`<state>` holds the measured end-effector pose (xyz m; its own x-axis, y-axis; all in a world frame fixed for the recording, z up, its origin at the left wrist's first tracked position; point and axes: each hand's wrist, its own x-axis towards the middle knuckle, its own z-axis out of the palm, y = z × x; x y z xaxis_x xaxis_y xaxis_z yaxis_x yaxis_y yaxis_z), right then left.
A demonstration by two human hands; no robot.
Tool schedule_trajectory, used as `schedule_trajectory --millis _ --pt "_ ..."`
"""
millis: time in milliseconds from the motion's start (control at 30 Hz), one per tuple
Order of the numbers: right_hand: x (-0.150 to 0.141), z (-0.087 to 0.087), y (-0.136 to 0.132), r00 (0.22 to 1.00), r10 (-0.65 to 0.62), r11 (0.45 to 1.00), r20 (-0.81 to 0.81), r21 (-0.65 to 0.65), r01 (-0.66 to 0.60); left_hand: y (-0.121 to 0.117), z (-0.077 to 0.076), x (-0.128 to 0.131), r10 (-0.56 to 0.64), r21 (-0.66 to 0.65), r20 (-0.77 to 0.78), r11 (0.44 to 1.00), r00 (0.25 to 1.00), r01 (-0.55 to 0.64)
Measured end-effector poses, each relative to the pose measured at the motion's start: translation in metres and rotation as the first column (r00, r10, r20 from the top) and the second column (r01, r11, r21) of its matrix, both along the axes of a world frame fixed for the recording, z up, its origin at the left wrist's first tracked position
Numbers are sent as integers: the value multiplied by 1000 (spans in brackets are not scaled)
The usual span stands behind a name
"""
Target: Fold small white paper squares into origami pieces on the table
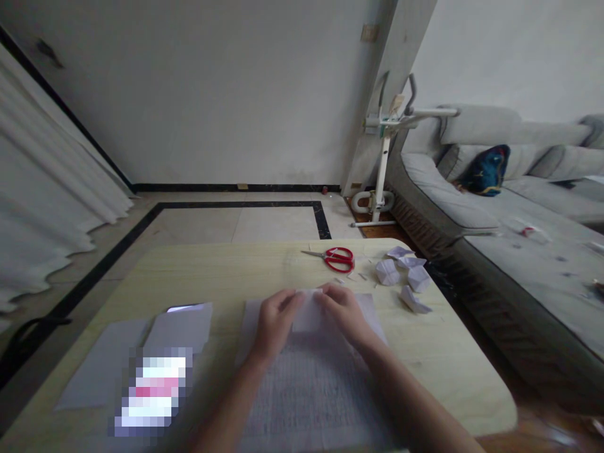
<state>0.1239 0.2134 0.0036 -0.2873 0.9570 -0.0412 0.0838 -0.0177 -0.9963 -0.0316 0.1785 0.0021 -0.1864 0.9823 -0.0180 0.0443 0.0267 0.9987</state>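
Between my two hands is a small square of white paper [307,316], gripped by its far edge. My left hand [278,318] pinches the far left corner, and my right hand [343,311] pinches the far right one. Under them lies a large printed or written sheet [311,390] on the wooden table. Beyond my right hand are red-handled scissors [340,259], their blades pointing left. Several folded white paper pieces [387,272] sit to the right of the scissors, with small paper scraps beside them.
Left on the pale table [221,270] are white sheets [111,358] and a blurred-out lit screen [153,390]. A grey sofa [542,233] stands to the right, with white exercise equipment [383,157] behind the table. A white curtain [42,182] hangs at left.
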Motion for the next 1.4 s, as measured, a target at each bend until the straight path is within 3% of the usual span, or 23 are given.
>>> schedule_trajectory --millis 233,800,1167,1400 --pt "-3 -3 -2 999 -8 1000 -38 -20 8 0 0 1 23 7 -7 1000 1000 -23" --pt "-6 -4 -2 994 -76 987 75 144 65 0 1 1 101 51 -32 994 994 -100" --pt "-6 0 -3 983 -150 966 105 227 123 -1 3 -1 87 57 -77 995 993 -83" --pt "-4 4 -6 980 -170 958 104 252 140 -1 5 0 56 26 -16 998 998 -55"
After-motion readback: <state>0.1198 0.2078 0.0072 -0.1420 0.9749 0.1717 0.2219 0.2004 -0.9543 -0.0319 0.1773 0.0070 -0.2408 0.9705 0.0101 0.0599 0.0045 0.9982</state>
